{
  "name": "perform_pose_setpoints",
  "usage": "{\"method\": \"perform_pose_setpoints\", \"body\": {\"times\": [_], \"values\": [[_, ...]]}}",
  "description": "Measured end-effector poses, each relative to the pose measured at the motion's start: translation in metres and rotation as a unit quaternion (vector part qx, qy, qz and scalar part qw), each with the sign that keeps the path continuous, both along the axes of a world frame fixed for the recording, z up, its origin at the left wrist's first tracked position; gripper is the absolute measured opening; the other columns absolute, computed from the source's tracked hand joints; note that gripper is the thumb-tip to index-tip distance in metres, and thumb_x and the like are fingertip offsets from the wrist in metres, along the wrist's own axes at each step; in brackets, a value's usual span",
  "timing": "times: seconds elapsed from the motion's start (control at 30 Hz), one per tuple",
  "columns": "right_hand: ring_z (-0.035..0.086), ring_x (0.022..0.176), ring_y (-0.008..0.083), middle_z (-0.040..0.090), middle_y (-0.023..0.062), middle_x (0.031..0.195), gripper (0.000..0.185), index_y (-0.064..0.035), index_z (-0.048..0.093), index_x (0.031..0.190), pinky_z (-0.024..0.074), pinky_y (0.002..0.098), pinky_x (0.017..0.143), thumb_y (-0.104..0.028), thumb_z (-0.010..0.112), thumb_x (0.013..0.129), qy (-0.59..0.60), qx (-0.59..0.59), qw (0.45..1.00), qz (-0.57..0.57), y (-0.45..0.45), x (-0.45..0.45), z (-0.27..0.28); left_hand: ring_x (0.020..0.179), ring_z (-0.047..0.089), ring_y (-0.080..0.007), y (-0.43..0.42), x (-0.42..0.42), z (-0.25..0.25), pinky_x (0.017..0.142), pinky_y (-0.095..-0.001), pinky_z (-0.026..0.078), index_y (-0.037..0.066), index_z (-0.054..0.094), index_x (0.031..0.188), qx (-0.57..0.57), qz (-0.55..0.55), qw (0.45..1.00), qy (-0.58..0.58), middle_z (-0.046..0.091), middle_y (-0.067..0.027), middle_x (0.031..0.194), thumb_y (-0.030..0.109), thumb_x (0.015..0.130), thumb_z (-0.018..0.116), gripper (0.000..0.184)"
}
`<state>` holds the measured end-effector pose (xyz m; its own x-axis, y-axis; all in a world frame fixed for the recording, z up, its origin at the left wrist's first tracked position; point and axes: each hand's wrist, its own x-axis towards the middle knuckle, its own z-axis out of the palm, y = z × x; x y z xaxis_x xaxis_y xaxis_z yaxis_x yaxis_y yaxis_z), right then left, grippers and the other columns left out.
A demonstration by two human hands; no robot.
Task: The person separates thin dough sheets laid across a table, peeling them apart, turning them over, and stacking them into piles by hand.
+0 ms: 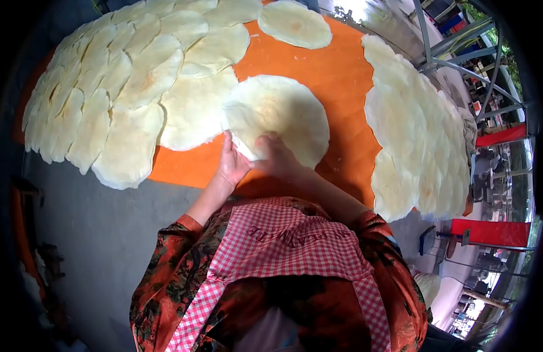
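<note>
orange surface [346, 105] shows beneath the pale round sheet [292, 114], which lies between overlapping sheets [145, 73] on both sides. the right hand [276, 157] seems to pinch its near edge, thumb on top; the left hand [233, 165] is at the rim, its grip unclear. a light, even hold should spare the thin edge from tearing.

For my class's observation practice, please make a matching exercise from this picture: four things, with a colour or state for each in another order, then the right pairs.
1. Apron
2. Tabletop
3. Floor at picture's left
4. Central flatbread

A. Grey
B. Touched by the left hand and right hand
C. Red-and-white checks
D. Orange

Pairs: 1-C; 2-D; 3-A; 4-B
</note>
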<state>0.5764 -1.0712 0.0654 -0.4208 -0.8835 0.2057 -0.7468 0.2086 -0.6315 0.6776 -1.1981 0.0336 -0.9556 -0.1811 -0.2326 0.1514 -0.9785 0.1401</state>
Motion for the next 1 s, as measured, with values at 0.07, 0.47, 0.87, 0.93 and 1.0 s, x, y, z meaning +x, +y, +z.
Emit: {"method": "perform_pose_setpoints", "body": {"times": [0.07,0.47,0.87,0.93,1.0], "values": [[0.052,0.102,0.0394,0.056,0.0204,0.106,0.037,-0.0001,0.055,0.096,0.0430,0.0448,0.090,-0.024,0.069,0.073,-0.012,-0.031,0.999,-0.026,0.004,-0.005,-0.010,0.127,0.044,-0.0305,0.002,0.000,0.007,0.103,-0.0490,0.037,0.013,0.035,0.142,-0.014,-0.008,1.000,0.008,0.044,-0.0129,0.141,0.057,0.094,0.039,0.065],[0.059,0.068,0.0355,0.057,0.0242,0.074,0.017,0.0030,0.054,0.087,0.0451,0.0412,0.064,-0.013,0.050,0.091,-0.107,-0.009,0.993,-0.057,0.014,-0.022,-0.026,0.104,0.061,-0.0255,0.015,0.000,-0.004,0.083,-0.0383,0.055,0.009,0.043,0.129,-0.209,0.025,0.963,-0.168,0.058,-0.0132,0.119,-0.006,0.085,0.054,0.048],[0.054,0.065,0.0153,0.060,0.0095,0.068,0.013,-0.0025,0.060,0.075,0.0462,0.0364,0.061,-0.009,0.053,0.085,-0.156,-0.197,0.949,-0.191,0.035,-0.111,0.044,0.106,0.058,-0.0309,-0.050,0.012,-0.030,0.091,-0.0452,0.050,-0.003,0.045,0.125,-0.360,0.076,0.885,-0.285,0.058,-0.0182,0.117,-0.005,0.079,0.058,0.047],[0.052,0.060,0.0121,0.056,0.0016,0.064,0.019,-0.0042,0.060,0.071,0.0449,0.0337,0.054,-0.015,0.053,0.085,-0.304,-0.254,0.873,-0.285,0.091,-0.174,0.041,0.104,0.059,-0.0300,-0.091,0.038,-0.031,0.089,-0.0427,0.051,-0.003,0.046,0.123,-0.352,0.041,0.884,-0.306,0.059,-0.0171,0.114,-0.005,0.078,0.060,0.047],[0.053,0.057,0.0128,0.059,0.0055,0.061,0.023,-0.0008,0.058,0.070,0.0445,0.0348,0.048,-0.018,0.054,0.085,-0.162,-0.167,0.909,-0.346,0.165,-0.203,0.069,0.101,0.060,-0.0296,-0.125,0.067,-0.039,0.089,-0.0416,0.051,-0.003,0.047,0.122,-0.347,0.015,0.876,-0.334,0.060,-0.0159,0.113,-0.004,0.078,0.061,0.046]]}}
